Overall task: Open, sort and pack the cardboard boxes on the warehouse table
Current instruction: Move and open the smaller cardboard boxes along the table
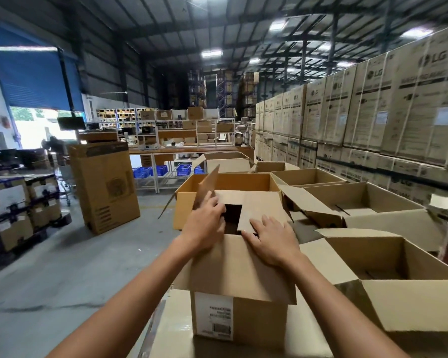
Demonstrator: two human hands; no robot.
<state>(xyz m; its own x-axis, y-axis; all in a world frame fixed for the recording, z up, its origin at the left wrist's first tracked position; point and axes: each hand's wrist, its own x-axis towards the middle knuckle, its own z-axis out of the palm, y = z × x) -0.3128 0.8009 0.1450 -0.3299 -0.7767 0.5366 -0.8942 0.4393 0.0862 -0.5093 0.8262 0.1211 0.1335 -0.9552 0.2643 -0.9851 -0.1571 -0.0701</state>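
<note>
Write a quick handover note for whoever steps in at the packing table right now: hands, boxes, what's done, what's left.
Left hand: gripping the raised left flap of the labelled box in front.
Right hand: flat on the folded right flap, holding nothing.
Open boxes stand to the right and behind.
Done: near, far and right flaps folded in.
Left: fold the left flap down, close the gap, then deal with the open boxes.

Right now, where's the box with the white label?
In the head view, the labelled box sits bottom centre, right in front of the person, with the left hand and right hand on its top flaps; open boxes lie to its right.
</note>
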